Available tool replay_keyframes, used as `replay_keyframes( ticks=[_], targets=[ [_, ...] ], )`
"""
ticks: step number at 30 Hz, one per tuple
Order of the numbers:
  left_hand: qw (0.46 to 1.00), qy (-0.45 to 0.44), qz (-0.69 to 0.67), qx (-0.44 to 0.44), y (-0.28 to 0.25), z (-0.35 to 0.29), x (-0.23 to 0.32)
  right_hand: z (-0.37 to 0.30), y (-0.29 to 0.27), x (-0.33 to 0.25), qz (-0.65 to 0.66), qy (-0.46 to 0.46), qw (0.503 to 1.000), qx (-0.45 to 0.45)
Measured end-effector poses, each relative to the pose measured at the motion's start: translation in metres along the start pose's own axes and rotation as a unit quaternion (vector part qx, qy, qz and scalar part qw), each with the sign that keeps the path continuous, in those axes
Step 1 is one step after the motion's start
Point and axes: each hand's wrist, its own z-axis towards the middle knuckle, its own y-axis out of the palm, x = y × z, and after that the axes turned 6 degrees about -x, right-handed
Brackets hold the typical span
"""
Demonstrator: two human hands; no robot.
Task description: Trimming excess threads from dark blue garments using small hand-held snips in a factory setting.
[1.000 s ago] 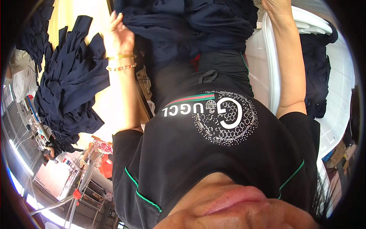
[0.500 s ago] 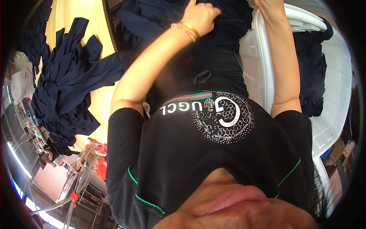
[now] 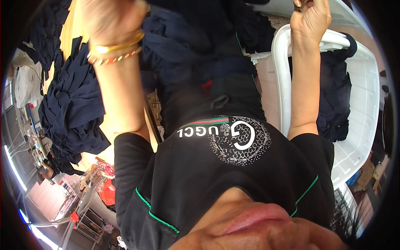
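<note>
My left hand [image 3: 114, 21], with bracelets at the wrist, is raised at the upper left, near the wooden table. Motion blurs its fingers and the top edge cuts some off, so I cannot tell what they hold. My right hand [image 3: 310, 21] is up at the top right, fingers closed on a small dark metal tool [image 3: 301, 6]; only a bit of it shows. Navy cloth [image 3: 179, 41] lies across my lap between the two arms. Beside my left arm, a heap of navy fabric pieces [image 3: 73, 96] covers much of the wooden table [image 3: 109, 143].
At my right stands a white plastic basket [image 3: 364, 108] with a thick rim, with navy cloth [image 3: 331, 100] inside it. A clear plastic bag [image 3: 27, 87] hangs at the far left. Metal tubing with a red tie [image 3: 74, 217] stands at the lower left.
My left hand has swung from the cloth in the middle to the upper left. My right hand has come lower into view, showing the dark tool in its fingers.
</note>
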Motion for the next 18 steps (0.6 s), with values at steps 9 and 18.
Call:
replay_keyframes(
  ticks=[9, 18],
  targets=[
    [0.967, -0.246, 0.024, 0.053, -0.063, -0.107, 0.039, -0.012, 0.004, 0.011, -0.05, 0.006, 0.993, -0.111],
    [0.533, -0.149, 0.831, 0.061, -0.059, -0.161, 0.026, -0.014, 0.006, 0.024, -0.099, 0.01, 0.984, -0.147]
  ],
)
